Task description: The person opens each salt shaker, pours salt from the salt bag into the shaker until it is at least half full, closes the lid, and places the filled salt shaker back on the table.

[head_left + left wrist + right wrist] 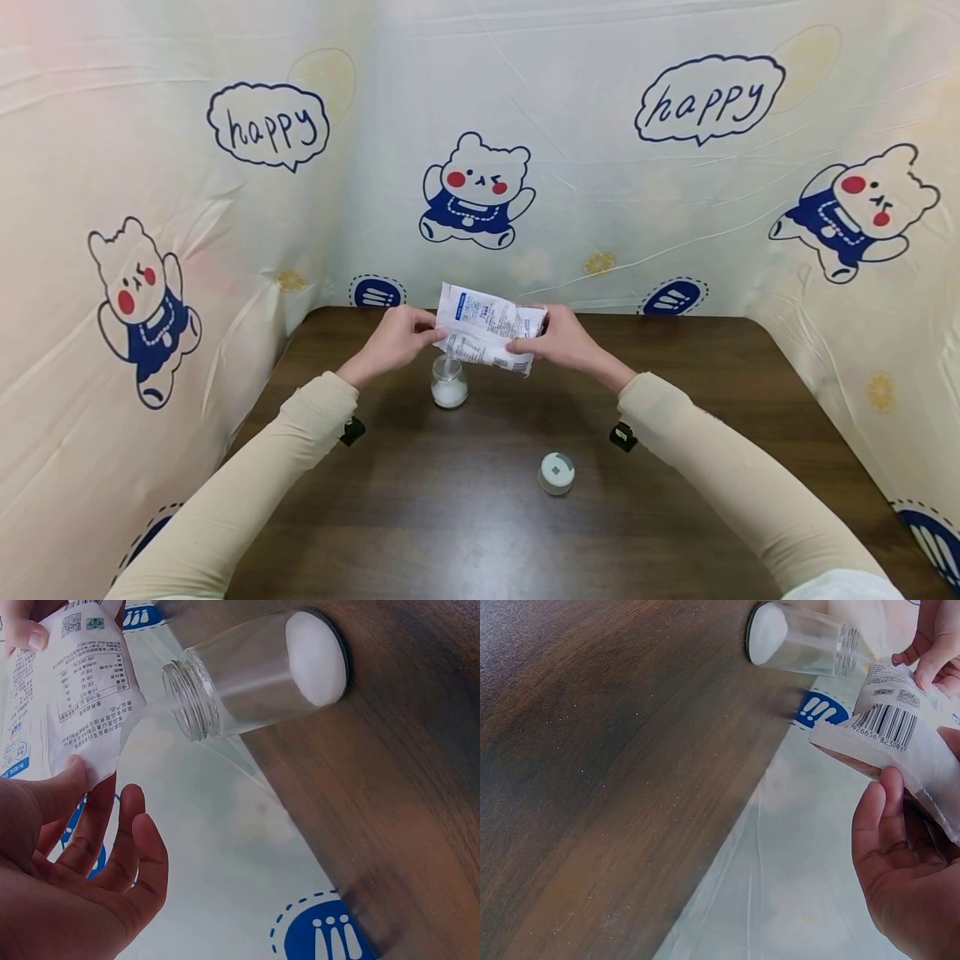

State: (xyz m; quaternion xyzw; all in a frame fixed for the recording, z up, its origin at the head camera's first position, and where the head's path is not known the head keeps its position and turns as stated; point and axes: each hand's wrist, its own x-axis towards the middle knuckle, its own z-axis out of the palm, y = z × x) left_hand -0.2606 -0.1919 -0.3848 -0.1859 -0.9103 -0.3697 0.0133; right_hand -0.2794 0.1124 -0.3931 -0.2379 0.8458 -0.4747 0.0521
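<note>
My left hand [401, 337] pinches the lower left corner of a white paper-like packet [482, 323], thumb on its printed face. At the other end, my right hand [566, 337] grips the packet with the thumb in front and fingers behind. The packet is tilted down to the left over an upright glass jar [450, 390]. In the left wrist view, a thin white stream [154, 710] runs from the packet's corner into the jar's threaded mouth. White powder or fine grains [316, 658] cover the jar's bottom.
A small round thing with a white top [557, 472] stands nearer me on the brown wooden table [420, 533]. Tiny white specks lie scattered across the wood in the right wrist view. Printed cloth [570, 200] hangs behind the table and along both sides.
</note>
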